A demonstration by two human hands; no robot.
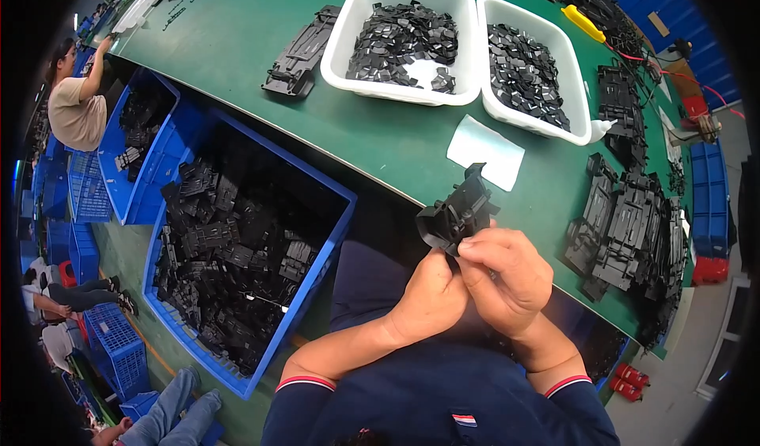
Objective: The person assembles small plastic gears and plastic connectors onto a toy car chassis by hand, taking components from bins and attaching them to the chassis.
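A black moulded plastic chassis part [461, 212] is held up in front of me, tilted on end, near the edge of the green table. My left hand [434, 294] is closed round its lower end. The fingers of my right hand [507, 276] pinch its lower right side, with the thumb pressed against it. Whether a smaller piece sits between my fingers is hidden. Just beyond the part, a white folded sheet [486, 153] lies on the green table [372, 141].
Two white tubs [467, 97] hold small black pieces. Similar chassis parts [629, 228] are piled at right; another chassis [301, 54] lies left of the tubs. A deep blue crate [257, 386] of black parts stands beside me. A yellow-handled tool [583, 24] lies far right. Other people sit at left.
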